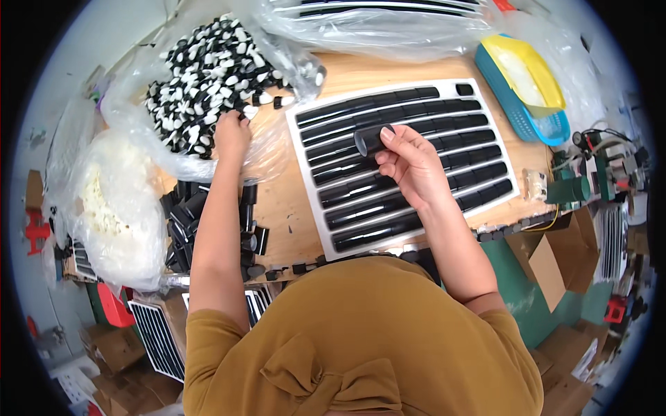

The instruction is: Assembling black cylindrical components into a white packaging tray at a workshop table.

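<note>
My right hand pinches a short glossy black tube, its hollow end facing left, above a white tray. Rows of similar black cylinders lie across that tray. Over on the left, my left hand is at the edge of a big heap of small black-and-white parts. Its fingertips are closed on one such part, partly hidden by the fingers. Beside my left forearm lies a pile of loose black tubes.
Clear plastic sheeting surrounds the heap. A milky plastic bag sits at the left edge. Blue and yellow baskets stand far right, near a small machine. An open cardboard box is right of the table.
</note>
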`<state>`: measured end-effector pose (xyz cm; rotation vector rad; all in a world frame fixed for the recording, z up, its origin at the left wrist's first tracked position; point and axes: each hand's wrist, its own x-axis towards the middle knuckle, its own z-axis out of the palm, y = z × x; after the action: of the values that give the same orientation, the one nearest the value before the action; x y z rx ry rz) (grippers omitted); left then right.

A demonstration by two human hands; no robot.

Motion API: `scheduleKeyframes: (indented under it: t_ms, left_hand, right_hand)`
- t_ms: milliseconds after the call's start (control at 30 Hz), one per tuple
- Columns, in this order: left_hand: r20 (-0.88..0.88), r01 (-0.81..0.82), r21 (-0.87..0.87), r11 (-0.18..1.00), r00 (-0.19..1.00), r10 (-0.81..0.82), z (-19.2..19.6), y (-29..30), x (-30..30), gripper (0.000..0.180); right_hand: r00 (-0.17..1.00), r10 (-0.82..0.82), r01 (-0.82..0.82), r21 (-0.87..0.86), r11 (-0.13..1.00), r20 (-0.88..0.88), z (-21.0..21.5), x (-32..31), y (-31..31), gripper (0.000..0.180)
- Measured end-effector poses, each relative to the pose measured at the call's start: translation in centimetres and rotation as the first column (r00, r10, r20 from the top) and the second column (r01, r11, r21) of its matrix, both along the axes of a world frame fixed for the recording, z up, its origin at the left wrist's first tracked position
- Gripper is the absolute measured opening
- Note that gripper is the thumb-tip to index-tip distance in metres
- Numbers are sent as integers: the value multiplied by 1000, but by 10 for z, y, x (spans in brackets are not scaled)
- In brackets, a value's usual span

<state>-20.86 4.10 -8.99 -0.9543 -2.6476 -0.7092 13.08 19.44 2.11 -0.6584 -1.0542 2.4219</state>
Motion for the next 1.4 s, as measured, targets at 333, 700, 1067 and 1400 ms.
scheduleKeyframes:
  t_ms: [333, 700, 1067, 1400]
  left_hand:
    - [489, -123, 640, 758, 827, -279, 50, -21, 70, 24]
    - [652, -261, 706, 658, 601, -461, 59, -38, 166, 25]
    - [672, -275, 689, 671, 589, -449, 61, -44, 170, 25]
    - [725, -340, 688, 642, 370, -581, 67, -32, 189, 25]
  right_hand:
    - [873, -485, 376, 565, 734, 49, -31, 17, 95, 35]
    - [437, -864, 23, 958, 287, 249, -113, 5, 270, 42]
    - [312, -945, -480, 875, -70, 95, -89, 13, 257, 40]
    - [71, -963, -582, 795, 171, 259, -111, 11, 275, 48]
